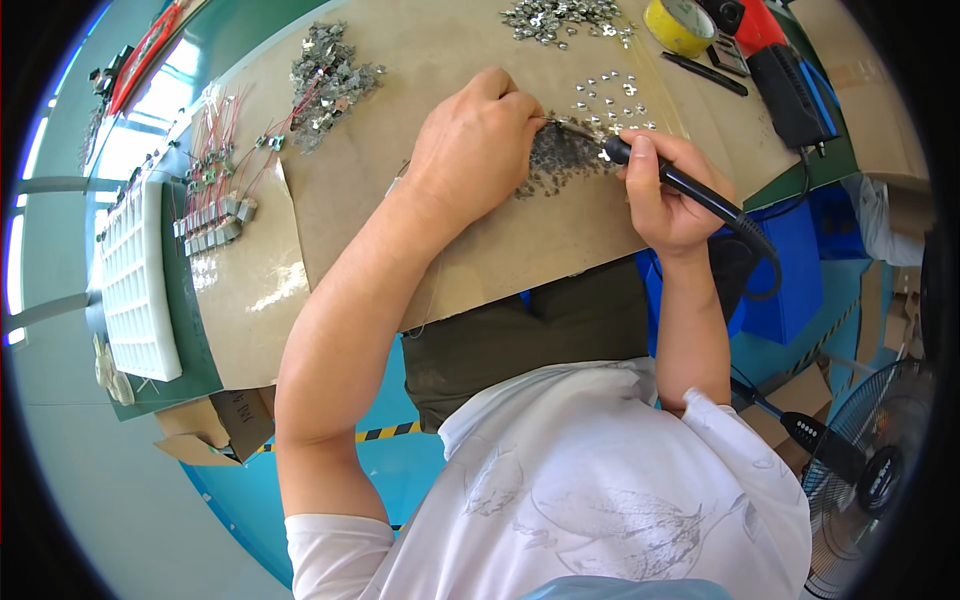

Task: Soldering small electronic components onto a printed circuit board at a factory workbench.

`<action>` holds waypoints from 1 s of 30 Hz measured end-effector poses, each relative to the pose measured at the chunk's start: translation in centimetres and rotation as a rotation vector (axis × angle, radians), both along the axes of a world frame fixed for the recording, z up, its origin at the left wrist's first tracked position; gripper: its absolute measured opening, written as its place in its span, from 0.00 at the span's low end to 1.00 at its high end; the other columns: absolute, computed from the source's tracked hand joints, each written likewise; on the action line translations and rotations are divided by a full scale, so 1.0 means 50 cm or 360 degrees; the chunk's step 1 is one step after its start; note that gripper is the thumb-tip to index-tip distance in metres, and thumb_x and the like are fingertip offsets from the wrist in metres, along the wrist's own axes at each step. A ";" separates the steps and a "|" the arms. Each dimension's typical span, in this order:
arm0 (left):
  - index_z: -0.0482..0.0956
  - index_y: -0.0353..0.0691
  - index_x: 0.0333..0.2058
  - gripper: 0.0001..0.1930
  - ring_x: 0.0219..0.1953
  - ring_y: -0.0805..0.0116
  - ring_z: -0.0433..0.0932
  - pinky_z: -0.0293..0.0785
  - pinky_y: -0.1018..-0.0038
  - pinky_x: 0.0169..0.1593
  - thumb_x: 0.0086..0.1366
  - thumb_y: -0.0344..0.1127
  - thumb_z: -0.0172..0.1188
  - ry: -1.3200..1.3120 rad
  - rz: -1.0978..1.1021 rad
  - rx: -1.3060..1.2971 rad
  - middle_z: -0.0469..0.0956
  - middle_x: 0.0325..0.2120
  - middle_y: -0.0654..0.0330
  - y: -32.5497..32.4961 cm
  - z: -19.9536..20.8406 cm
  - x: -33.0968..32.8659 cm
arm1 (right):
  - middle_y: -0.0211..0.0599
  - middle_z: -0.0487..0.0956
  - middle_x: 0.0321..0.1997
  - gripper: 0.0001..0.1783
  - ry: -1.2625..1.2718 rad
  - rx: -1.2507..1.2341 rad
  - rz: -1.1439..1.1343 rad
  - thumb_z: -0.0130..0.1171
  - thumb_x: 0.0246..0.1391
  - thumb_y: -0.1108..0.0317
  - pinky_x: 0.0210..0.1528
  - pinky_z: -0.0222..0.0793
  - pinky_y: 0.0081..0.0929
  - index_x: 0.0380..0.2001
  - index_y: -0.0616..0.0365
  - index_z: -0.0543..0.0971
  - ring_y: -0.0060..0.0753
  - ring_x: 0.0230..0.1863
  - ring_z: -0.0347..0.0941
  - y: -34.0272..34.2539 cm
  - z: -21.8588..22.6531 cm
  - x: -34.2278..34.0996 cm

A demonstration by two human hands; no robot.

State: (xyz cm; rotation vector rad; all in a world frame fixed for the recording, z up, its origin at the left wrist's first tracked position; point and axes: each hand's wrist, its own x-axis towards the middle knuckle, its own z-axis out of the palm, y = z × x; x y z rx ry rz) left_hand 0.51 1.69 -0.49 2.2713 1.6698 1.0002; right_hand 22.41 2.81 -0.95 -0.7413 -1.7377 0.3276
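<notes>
My right hand (675,195) grips the black handle of a soldering iron (690,186) like a pen. The iron's thin metal tip points left, toward my other fingertips. My left hand (475,140) has thumb and finger pinched together close to that tip; what lies between them is too small to make out. A thin wire (421,322) hangs by the sheet's front edge below my left wrist. Under the tip is a dark, scorched patch (565,160) of the brown sheet, strewn with small dark bits. Small shiny metal pieces (610,95) lie scattered just beyond the iron.
Brown sheeting (370,230) covers the green table. Metal parts form a grey heap (325,80) and a silver heap (560,18). Wired components (215,215) and a white gridded tray (140,285) lie left. Yellow tape (680,25), a black pen (705,73), blue bins (785,285) and a fan (875,480) are right.
</notes>
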 end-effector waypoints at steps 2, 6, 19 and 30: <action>0.88 0.41 0.36 0.06 0.39 0.51 0.82 0.80 0.61 0.45 0.66 0.35 0.66 0.0030 0.0013 -0.0007 0.81 0.36 0.56 -0.002 0.001 -0.001 | 0.33 0.83 0.24 0.02 0.0001 -0.0022 0.0003 0.67 0.57 0.77 0.23 0.68 0.17 0.34 0.65 0.86 0.18 0.20 0.74 -0.002 0.000 -0.002; 0.88 0.41 0.36 0.06 0.39 0.52 0.82 0.80 0.61 0.44 0.66 0.35 0.66 0.0048 -0.0005 -0.0019 0.81 0.37 0.56 0.000 0.002 0.003 | 0.32 0.83 0.23 0.02 -0.0008 -0.0004 -0.0017 0.67 0.57 0.77 0.23 0.68 0.17 0.34 0.65 0.86 0.18 0.20 0.74 0.001 -0.002 0.002; 0.89 0.42 0.36 0.05 0.37 0.52 0.82 0.80 0.61 0.43 0.65 0.35 0.67 0.0029 -0.0008 0.0048 0.81 0.36 0.58 0.002 -0.001 0.000 | 0.33 0.84 0.24 0.03 0.0010 -0.0059 0.0007 0.67 0.57 0.77 0.24 0.68 0.17 0.34 0.65 0.86 0.19 0.20 0.75 -0.003 0.001 0.001; 0.89 0.42 0.36 0.06 0.37 0.52 0.82 0.80 0.61 0.43 0.66 0.35 0.67 0.0038 -0.0004 0.0020 0.81 0.36 0.57 -0.002 0.000 0.000 | 0.33 0.83 0.23 0.02 0.0022 -0.0103 0.0025 0.67 0.58 0.77 0.24 0.67 0.16 0.34 0.65 0.86 0.17 0.20 0.74 -0.006 -0.003 -0.001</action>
